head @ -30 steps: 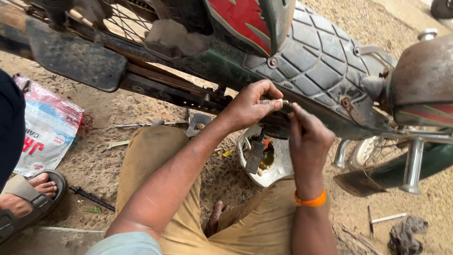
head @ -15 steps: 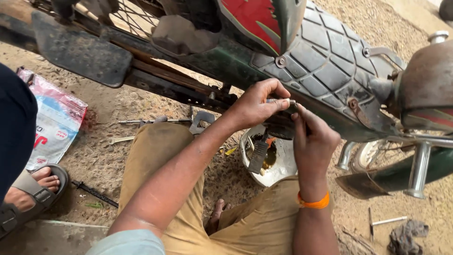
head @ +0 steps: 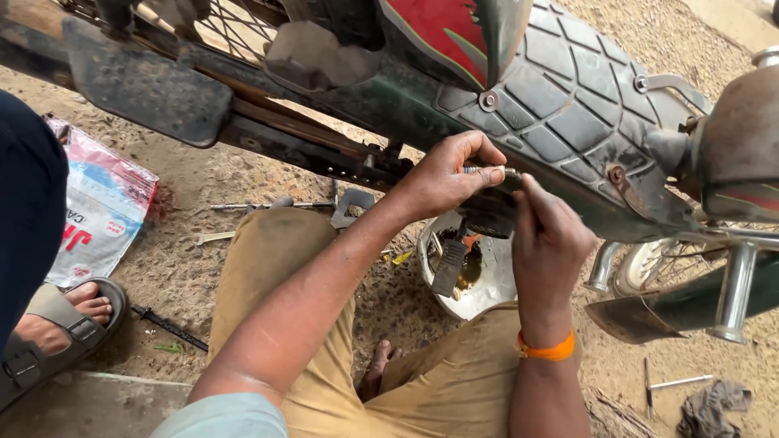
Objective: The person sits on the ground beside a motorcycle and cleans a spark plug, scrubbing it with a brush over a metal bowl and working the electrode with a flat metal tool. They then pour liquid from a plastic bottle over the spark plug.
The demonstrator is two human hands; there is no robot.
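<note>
**Both hands on a small metal part under the motorcycle seat**

The left hand [head: 445, 177] pinches a small metal part [head: 489, 172] between thumb and fingertips, fingers curled tightly around it. The right hand [head: 549, 235] meets it from the other side, its index finger and thumb closed on the same part's far end; an orange wristband [head: 546, 349] circles that wrist. The part sits just below the quilted black seat [head: 568, 105] of the motorcycle, against the dark green frame [head: 389, 97]. Directly beneath the hands a white bowl [head: 495, 285] rests on the sandy ground, holding dark oily liquid and a black piece leaning on its rim. The person's knees in tan trousers [head: 276, 259] flank the bowl. Further left, a thin rod [head: 243, 206] lies in the sand, then a printed plastic bag [head: 101, 215], and another person's sandalled foot [head: 61, 320]. At far right, a chrome shock absorber [head: 734, 284] and a rag [head: 714, 405].
</note>
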